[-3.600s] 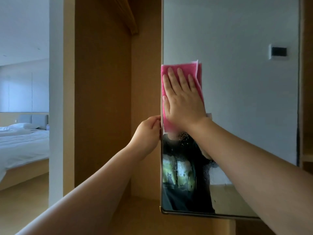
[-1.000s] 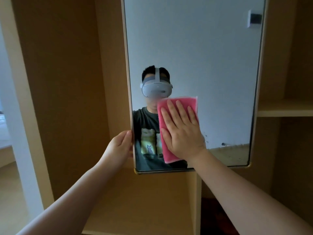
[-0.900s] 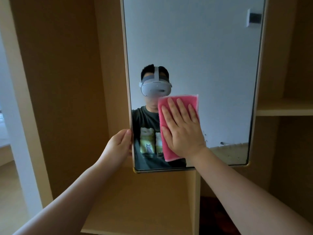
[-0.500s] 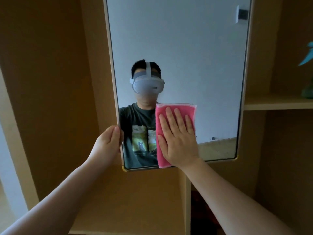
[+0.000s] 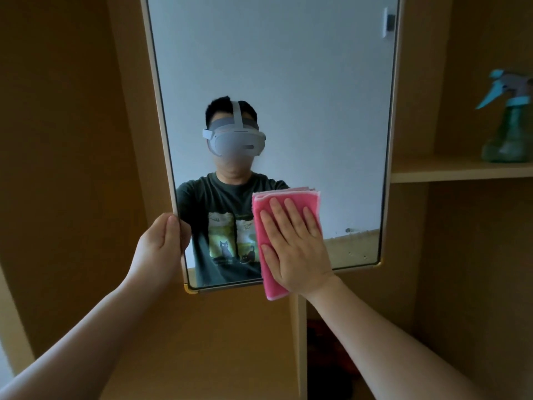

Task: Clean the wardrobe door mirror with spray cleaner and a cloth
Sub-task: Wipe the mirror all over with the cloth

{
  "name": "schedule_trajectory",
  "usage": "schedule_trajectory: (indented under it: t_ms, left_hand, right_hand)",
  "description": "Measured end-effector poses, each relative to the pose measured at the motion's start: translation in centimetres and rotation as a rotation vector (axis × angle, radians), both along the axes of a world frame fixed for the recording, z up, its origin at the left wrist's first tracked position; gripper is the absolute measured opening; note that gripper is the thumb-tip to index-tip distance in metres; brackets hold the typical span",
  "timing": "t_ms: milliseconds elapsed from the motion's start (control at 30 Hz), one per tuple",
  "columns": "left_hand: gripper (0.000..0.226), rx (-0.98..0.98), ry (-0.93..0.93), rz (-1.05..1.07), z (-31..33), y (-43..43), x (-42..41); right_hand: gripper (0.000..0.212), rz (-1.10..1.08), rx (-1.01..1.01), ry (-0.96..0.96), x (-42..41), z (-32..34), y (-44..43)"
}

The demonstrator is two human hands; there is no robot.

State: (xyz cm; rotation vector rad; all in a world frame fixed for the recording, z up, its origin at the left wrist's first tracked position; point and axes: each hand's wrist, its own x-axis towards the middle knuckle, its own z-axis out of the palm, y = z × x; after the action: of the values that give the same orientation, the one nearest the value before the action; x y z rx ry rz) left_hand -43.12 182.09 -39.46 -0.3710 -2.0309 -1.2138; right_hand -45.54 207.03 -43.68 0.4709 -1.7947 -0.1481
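Now the right hand [image 5: 297,249] lies flat, fingers straight, pressing the folded pink cloth [image 5: 259,223] low on the tall pale-framed wardrobe mirror [image 5: 274,82], overhanging its bottom edge; the left hand [image 5: 161,246] grips the left rim. Specks show rightward of the cloth, so probably a sideways wipe next

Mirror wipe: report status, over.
Left hand gripping mirror by its left edge. Right hand flat, pressing pink cloth at bottom edge. Spray bottle shelved right; nothing blocking.
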Motion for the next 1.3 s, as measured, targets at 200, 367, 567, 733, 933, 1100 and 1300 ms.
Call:
schedule_trajectory:
  t_ms: [200, 367, 567, 733, 933, 1100, 1300]
  left_hand:
    - [0.043, 0.001, 0.003, -0.002, 0.0, -0.1, -0.1]
    - [0.042, -0.011, 0.004, 0.008, 0.1, 0.0, 0.1]
    - [0.043, -0.020, 0.017, 0.008, 0.0, 0.0, 0.0]
    - [0.046, -0.013, 0.018, 0.004, 0.0, 0.0, 0.0]
    - [0.042, -0.012, 0.012, 0.009, 0.0, 0.0, 0.1]
    - [0.041, -0.021, 0.027, 0.003, 0.0, 0.0, 0.1]
    - [0.037, -0.002, 0.055, 0.014, -0.1, 0.0, -0.3]
  right_hand:
    - [0.058, -0.035, -0.007, -0.016, 0.2, 0.2, 2.4]
    - [0.061, -0.064, -0.035, -0.030, 0.1, 0.0, 4.9]
    - [0.062, -0.077, -0.051, -0.020, 0.0, 0.0, 7.2]
    - [0.062, -0.104, -0.077, -0.048, -0.1, -0.1, 8.9]
    - [0.061, -0.126, -0.119, -0.059, -0.1, 0.2, 10.9]
    - [0.062, -0.115, -0.172, -0.049, -0.1, 0.4, 10.9]
    - [0.062, -0.135, -0.203, -0.053, -0.3, 0.4, 10.1]
